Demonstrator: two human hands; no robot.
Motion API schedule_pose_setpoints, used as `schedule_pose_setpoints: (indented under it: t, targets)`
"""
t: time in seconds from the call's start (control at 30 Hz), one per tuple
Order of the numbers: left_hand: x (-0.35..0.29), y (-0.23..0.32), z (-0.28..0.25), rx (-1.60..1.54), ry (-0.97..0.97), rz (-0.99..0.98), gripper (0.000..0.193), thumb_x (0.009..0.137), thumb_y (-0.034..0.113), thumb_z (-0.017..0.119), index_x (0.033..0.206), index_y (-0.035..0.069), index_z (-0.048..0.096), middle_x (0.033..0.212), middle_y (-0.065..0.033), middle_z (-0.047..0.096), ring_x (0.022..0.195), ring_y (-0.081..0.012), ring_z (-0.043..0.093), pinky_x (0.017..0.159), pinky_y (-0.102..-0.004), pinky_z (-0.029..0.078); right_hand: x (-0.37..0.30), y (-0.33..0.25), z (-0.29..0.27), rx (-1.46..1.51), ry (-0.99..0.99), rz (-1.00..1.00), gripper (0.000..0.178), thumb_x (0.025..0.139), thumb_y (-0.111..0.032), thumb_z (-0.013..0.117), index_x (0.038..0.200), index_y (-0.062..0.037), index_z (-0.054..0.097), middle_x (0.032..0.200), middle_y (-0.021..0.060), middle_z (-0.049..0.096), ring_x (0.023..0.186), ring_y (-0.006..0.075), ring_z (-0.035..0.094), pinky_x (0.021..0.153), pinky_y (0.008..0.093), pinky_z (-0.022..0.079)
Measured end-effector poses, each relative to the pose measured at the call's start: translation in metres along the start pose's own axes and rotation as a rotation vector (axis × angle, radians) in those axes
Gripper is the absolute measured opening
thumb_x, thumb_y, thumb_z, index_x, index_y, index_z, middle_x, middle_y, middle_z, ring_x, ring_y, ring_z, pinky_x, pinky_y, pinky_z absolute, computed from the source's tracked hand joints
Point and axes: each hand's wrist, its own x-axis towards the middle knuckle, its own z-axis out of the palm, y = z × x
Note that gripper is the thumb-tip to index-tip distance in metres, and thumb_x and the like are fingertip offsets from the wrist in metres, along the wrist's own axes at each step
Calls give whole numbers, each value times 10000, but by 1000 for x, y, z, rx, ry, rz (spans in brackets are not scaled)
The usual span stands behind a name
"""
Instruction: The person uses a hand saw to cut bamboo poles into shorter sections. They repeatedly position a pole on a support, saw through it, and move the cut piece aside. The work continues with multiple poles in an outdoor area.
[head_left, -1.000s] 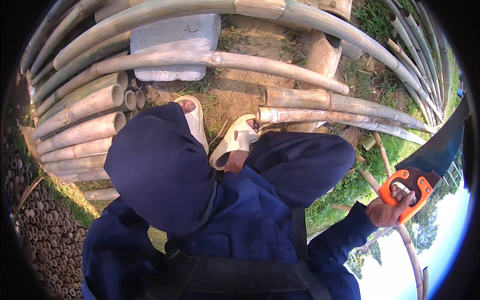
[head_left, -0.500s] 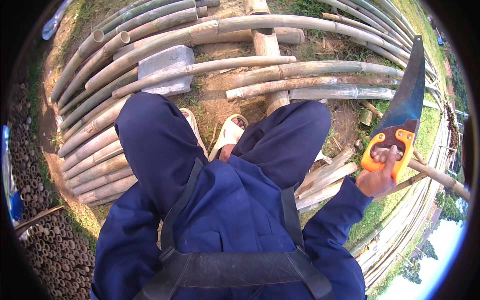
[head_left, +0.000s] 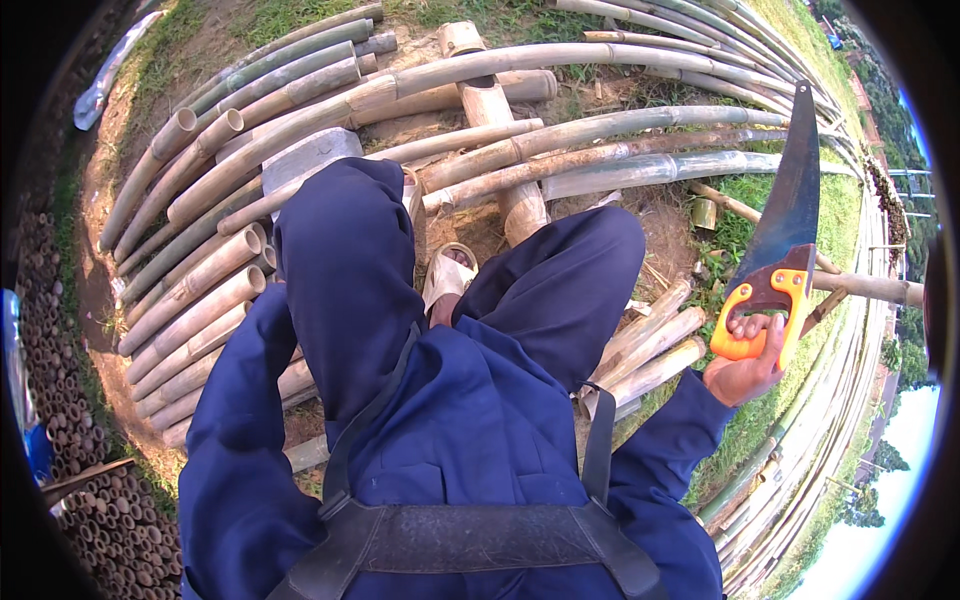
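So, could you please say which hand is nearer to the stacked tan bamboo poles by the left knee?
Left: its hand is hidden, but its blue sleeve ends beside the poles; the right hand is far across, gripping an orange-handled metal saw.

An open-air bamboo work yard: the right hand (head_left: 742, 374) grips a handsaw (head_left: 782, 215), with grass (head_left: 742, 440) and long bamboo poles (head_left: 800, 460) beyond it and sky (head_left: 905, 440) farther right. Cut bamboo lengths (head_left: 195, 328) lie beside the left sleeve (head_left: 235, 440), stacked bamboo (head_left: 120, 520) farther left.

Sunlit grass (head_left: 745, 430), brown earth (head_left: 655, 240), trees (head_left: 890, 458), bright sky (head_left: 848, 552)
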Motion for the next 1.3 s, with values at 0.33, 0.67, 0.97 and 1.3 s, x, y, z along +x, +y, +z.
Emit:
schedule_pose_setpoints:
  t: [0.33, 0.67, 0.97, 1.3]
  targets:
    - [161, -39, -23, 140, 390, 69, 557, 958, 263, 566, 1498, 141, 496, 1402, -149, 589, 1282, -330, 573, 1073, -471, 448, 12, 20, 68, 29, -109, 67, 123, 1019, -134, 616, 968, -29, 579, 678, 5, 460, 614, 106, 467, 595, 280, 434]
    - [234, -65, 25, 340, 367, 88, 324, 873, 184, 641, 1194, 169, 597, 1065, -83, 668, 1059, -295, 682, 928, -461, 517, 28, 76, 116, -38, -194, 173, 321, 1046, -234, 623, 787, -97, 492, 693, -19, 408, 632, 106, 432, 631, 274, 409]
    - [152, -84, -92, 321, 425, 213, 537, 746, 222, 793, 1219, 155, 548, 1002, -85, 607, 933, -314, 695, 758, -467, 577, 20, 98, 144, -99, -175, 178, 323, 1022, -198, 633, 766, -67, 484, 688, 9, 393, 628, 132, 412, 640, 291, 388]
    - [153, -141, -174, 419, 302, 69, 507, 762, 197, 728, 1231, 170, 536, 1059, -108, 642, 984, -347, 710, 756, -516, 581, 11, 106, 146, -137, -185, 203, 230, 1017, -208, 643, 901, -34, 547, 690, -8, 405, 625, 96, 423, 617, 271, 411]
